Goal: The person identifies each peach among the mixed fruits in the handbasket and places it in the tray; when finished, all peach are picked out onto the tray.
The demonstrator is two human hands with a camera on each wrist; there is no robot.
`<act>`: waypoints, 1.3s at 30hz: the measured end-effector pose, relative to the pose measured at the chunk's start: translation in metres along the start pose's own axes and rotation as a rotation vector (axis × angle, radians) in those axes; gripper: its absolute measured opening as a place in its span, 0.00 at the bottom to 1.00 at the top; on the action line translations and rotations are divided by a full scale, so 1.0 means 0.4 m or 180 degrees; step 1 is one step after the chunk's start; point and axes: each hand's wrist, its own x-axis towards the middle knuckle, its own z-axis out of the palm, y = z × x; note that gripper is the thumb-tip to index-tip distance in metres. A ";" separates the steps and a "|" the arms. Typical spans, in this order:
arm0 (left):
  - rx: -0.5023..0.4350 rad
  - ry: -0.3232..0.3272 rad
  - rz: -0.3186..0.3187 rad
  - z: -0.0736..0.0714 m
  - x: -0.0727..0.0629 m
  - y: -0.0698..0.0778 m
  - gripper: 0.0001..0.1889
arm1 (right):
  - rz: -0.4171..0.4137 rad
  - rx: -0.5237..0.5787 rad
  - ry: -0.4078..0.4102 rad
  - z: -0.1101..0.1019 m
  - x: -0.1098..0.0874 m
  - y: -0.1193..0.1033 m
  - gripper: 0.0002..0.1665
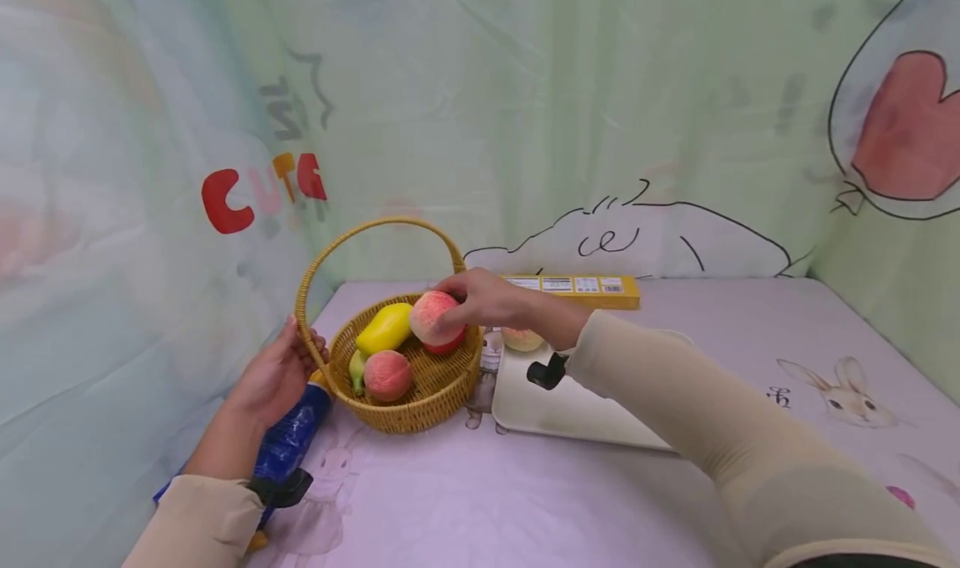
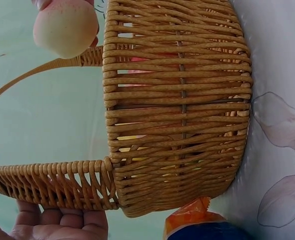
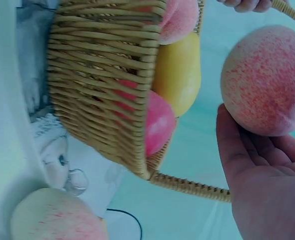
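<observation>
A wicker basket (image 1: 405,418) with a tall arched handle stands on the table. My left hand (image 1: 273,376) grips the handle near its base on the left side; in the left wrist view its fingers (image 2: 62,218) curl round the handle. Over the basket's right part, my right hand (image 1: 483,301) holds a pink-and-cream peach (image 1: 433,316), and the right wrist view shows that peach (image 3: 265,80) above the rim. Inside the basket lie a smooth yellow fruit (image 1: 385,328), another peach (image 1: 387,375), a red fruit (image 3: 159,122) and a green-tipped piece (image 1: 357,372), partly hidden.
Right of the basket is a white tray (image 1: 577,414) with another peach (image 1: 522,339) near its far left corner, partly behind my right arm. A yellow box (image 1: 626,291) lies at the back. A blue package (image 1: 288,434) lies beside my left wrist. Printed curtains surround the table.
</observation>
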 end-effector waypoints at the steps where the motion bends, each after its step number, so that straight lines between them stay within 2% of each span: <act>1: -0.0001 -0.0003 0.0001 0.000 0.000 0.000 0.20 | 0.0028 0.0083 0.0048 0.001 -0.007 0.004 0.33; 7: -0.0027 0.0038 0.0001 0.003 0.000 -0.001 0.20 | 0.0197 0.0434 0.0264 0.003 -0.045 0.027 0.36; 19: -0.0052 0.0087 -0.0036 0.010 -0.001 0.004 0.20 | 0.0244 0.0547 0.0823 -0.015 -0.122 0.082 0.34; 26: -0.0091 0.0090 -0.0047 0.012 -0.003 0.006 0.19 | 0.0354 0.0618 0.0878 -0.018 -0.161 0.142 0.35; 29: -0.0070 0.0084 -0.0055 0.011 -0.005 0.005 0.18 | 0.0424 0.0536 0.0885 -0.012 -0.174 0.169 0.33; 34: -0.0067 0.0054 -0.0056 0.008 -0.006 0.004 0.18 | 0.0398 0.0163 0.0837 0.010 -0.193 0.190 0.30; 39: -0.0055 0.0031 -0.0020 0.008 -0.004 0.005 0.19 | 0.0360 -0.0200 0.0781 0.035 -0.204 0.201 0.34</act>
